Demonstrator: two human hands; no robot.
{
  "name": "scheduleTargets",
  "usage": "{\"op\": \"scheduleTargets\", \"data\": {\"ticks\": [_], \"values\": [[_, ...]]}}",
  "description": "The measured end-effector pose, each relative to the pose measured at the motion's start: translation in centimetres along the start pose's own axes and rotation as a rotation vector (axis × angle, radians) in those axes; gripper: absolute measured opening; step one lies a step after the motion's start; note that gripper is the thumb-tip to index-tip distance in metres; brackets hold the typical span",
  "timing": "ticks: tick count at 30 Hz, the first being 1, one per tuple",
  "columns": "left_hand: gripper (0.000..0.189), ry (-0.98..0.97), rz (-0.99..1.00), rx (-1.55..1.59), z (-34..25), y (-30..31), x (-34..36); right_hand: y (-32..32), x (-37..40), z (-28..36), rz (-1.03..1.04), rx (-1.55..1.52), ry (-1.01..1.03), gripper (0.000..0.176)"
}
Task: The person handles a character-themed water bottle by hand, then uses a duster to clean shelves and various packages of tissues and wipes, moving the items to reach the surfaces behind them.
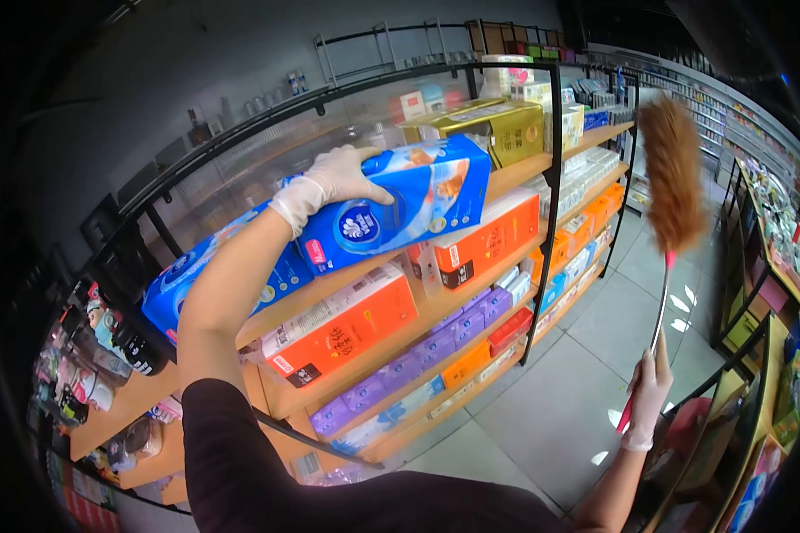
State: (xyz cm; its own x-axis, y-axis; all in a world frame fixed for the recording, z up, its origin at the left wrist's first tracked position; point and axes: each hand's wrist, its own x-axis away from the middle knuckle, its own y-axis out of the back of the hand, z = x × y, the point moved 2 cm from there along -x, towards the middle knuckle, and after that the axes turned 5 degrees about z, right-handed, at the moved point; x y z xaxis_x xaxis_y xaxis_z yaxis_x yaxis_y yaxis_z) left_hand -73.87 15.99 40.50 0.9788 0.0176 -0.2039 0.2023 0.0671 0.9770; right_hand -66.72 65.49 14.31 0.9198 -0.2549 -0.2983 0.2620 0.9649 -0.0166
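Observation:
My left hand [333, 182], in a pale glove, grips the top of a blue tissue pack [404, 209] on the upper shelf, fingers curled over its upper edge. The pack sits tilted, and another blue pack [213, 271] lies to its left, partly behind my forearm. My right hand [652, 391], also gloved, is wrapped round the pink handle of a feather duster [673, 178]. Its brown, fluffy head points up over the aisle, slightly blurred, clear of the shelves.
Gold boxes [516, 131] stand behind the blue pack. Orange-red boxes [342, 329] and purple packs [418, 355] fill lower shelves. A black metal post [553, 178] rises at the shelf section's end. Tiled floor [560, 391] runs along the aisle, with another stocked shelf [773, 355] at right.

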Motion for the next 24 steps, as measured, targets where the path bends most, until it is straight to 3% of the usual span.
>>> {"op": "scheduleTargets", "data": {"ticks": [3,5,9,10,14,16,18,20,22,24], "values": [[0.103,-0.054,-0.032,-0.001,-1.1,-0.1,0.3,-2.5,-7.7,4.7,0.096,0.323,0.238,0.043],[0.099,-0.101,-0.004,0.003,-2.9,0.4,1.0,-6.0,-13.4,9.4,0.046,0.520,0.695,0.036],[0.096,-0.101,0.051,0.166,-4.0,1.2,1.2,-15.3,-21.0,17.0,0.155,1.133,0.722,0.031],[0.097,-0.095,0.041,0.193,-3.6,1.3,0.9,-17.4,-22.6,17.4,0.199,1.151,0.862,0.032],[0.100,-0.072,0.015,0.328,-1.4,1.6,-0.2,-20.0,-27.2,19.1,0.242,1.323,0.765,0.023],[0.101,-0.033,-0.001,0.355,-0.2,1.4,-0.2,-18.6,-32.4,18.6,0.116,1.521,0.677,0.021],[0.101,0.004,-0.013,0.320,0.4,1.4,0.3,-16.5,-32.6,19.5,0.113,1.590,0.676,0.022],[0.099,0.015,-0.033,0.257,1.3,0.9,-0.1,-15.4,-29.9,19.7,0.256,1.260,0.742,0.020],[0.095,0.014,-0.055,0.271,2.5,-0.2,-0.6,-15.4,-28.7,19.5,0.298,1.175,0.736,0.020],[0.100,0.041,0.070,0.365,2.4,-0.4,-0.7,-15.6,-29.1,19.6,0.218,1.333,0.693,0.021]]}}
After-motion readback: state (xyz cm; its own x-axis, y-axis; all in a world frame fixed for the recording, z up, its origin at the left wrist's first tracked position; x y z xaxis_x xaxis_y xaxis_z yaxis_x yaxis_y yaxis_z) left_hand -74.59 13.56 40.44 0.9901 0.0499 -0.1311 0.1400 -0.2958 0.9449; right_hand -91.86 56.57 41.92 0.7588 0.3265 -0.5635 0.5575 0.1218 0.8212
